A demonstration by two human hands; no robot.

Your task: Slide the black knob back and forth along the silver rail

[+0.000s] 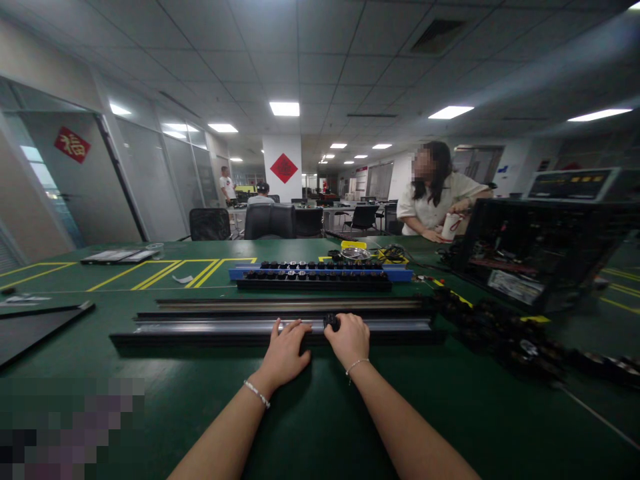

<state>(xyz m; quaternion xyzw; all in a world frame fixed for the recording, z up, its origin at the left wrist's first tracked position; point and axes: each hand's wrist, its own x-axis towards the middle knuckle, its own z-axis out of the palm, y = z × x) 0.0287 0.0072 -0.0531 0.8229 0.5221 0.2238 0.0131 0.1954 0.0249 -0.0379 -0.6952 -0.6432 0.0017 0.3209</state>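
A long dark rail (200, 327) with a shiny, pale inner channel lies crosswise on the green table in front of me. My left hand (284, 355) rests on it near the middle, fingers spread over the channel and thumb apart. Just to the right, my right hand (351, 339) grips a small black part (331, 323) between thumb and fingers, at the rail's channel. The part's exact kind is not clear, and my fingers cover its right side. Behind lies a second dark rail (290, 305), parallel to the first.
Farther back, a blue rail (400, 274) carries rows of small black parts (310, 275). Many dark parts (520, 340) lie in a pile to the right, below an open black equipment case (550, 247). A black panel (40, 327) lies left. Across the table, a person (435, 193) holds a white container.
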